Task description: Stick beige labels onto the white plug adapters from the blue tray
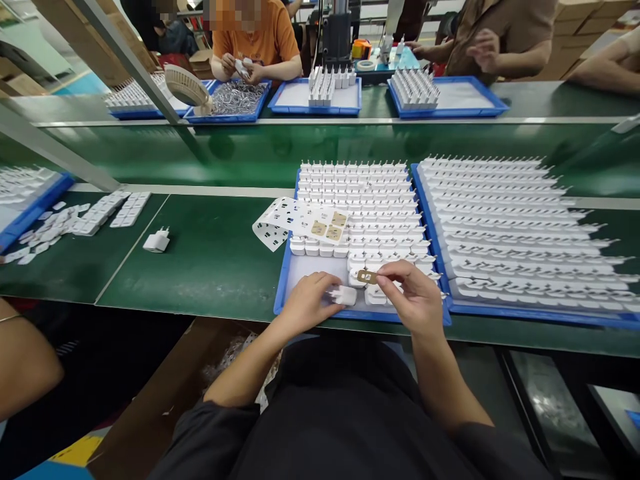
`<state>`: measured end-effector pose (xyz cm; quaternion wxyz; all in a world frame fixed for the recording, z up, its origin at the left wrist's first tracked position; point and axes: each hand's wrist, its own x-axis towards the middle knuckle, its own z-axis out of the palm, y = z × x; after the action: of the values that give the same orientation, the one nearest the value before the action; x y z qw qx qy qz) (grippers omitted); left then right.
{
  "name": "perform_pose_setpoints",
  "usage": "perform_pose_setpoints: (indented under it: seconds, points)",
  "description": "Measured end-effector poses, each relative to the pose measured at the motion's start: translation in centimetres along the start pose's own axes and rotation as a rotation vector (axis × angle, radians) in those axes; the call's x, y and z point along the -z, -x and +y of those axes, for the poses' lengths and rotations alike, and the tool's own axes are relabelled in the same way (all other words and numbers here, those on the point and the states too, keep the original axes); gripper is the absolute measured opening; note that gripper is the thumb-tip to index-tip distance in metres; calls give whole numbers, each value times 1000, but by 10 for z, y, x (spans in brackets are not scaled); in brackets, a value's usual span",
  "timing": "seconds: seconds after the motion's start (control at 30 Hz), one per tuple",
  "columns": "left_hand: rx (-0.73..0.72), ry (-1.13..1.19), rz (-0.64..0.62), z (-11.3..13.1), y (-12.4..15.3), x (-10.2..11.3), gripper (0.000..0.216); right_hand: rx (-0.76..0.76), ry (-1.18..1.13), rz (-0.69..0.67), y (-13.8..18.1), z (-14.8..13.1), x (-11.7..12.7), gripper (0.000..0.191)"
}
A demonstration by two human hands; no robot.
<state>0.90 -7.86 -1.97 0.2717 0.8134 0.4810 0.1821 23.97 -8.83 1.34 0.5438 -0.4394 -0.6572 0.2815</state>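
My left hand (309, 303) is closed around a white charger plug (344, 295), held just above the near rim of a blue tray (283, 280). My right hand (414, 293) pinches a small brown label (367, 277) between thumb and forefinger, right beside the plug. The tray holds several rows of white charger plugs (370, 200) standing upright. A white sheet of labels (295, 220), partly peeled, lies over the tray's left edge.
A second blue tray (440, 260) full of plugs sits to the right. A single plug (157, 240) and loose white parts (90, 217) lie on the green bench at left. Beyond the green conveyor belt (300, 150), other people work at more trays. A co-worker's arm (20, 360) shows at left.
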Motion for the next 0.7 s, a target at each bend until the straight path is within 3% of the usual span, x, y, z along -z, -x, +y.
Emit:
perform_pose_setpoints:
  seconds: [0.1, 0.23, 0.37, 0.5, 0.7]
  points:
    - [21, -46, -35, -12, 3, 9, 39, -17, -2, 4, 1, 2, 1, 4]
    - [11, -28, 16, -14, 4, 11, 35, -14, -13, -11, 3, 1, -4, 3]
    - [63, 353, 140, -4, 10, 8, 31, -22, -86, -40, 6, -8, -10, 3]
    - [0, 621, 274, 6, 16, 0, 36, -108, -268, -104, 8, -19, -19, 3]
    - [-27, 537, 384, 15, 12, -11, 45, -203, -355, -177, 13, -22, -37, 8]
